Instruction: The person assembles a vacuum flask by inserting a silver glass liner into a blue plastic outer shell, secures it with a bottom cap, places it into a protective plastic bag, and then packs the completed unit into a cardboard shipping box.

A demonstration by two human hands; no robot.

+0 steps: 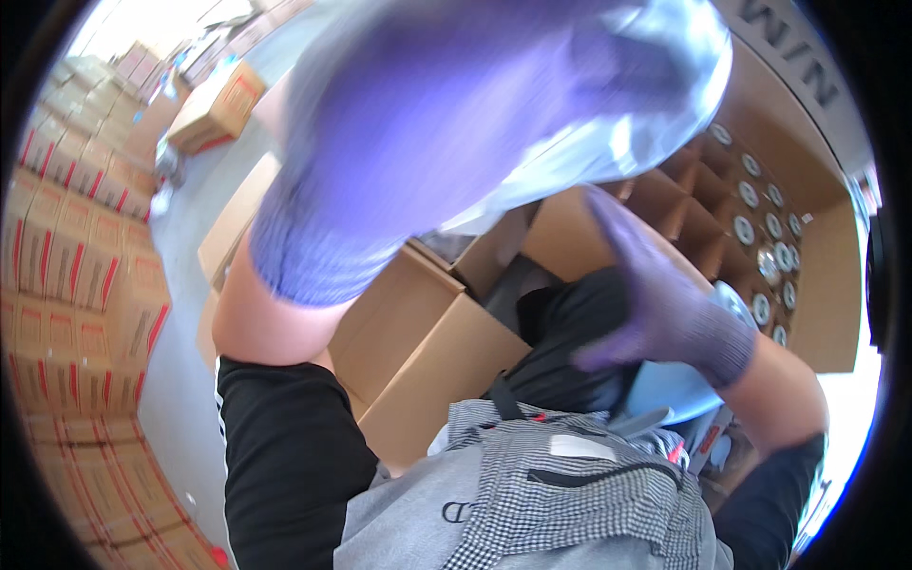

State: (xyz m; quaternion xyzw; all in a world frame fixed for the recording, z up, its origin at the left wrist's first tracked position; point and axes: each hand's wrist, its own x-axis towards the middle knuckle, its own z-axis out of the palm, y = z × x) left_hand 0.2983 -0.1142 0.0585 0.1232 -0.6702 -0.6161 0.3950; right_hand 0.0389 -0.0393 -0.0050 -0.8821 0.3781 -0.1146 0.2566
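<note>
"Where's the plastic point(608, 152) in the head view?"

"Up high, in the left hand point(437, 123) — fingers bent round it (all rather blurred)."

"And the right hand point(670, 313)?"

"Fingers spread wide, holding nothing — before a black trouser leg point(551, 366), near the divided carton point(825, 299)."

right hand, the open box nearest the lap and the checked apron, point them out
Right hand point(671, 318): head view, middle of the gloved hand
Open box point(442, 375): head view, near panel
Checked apron point(594, 521): head view, checked cloth
</note>
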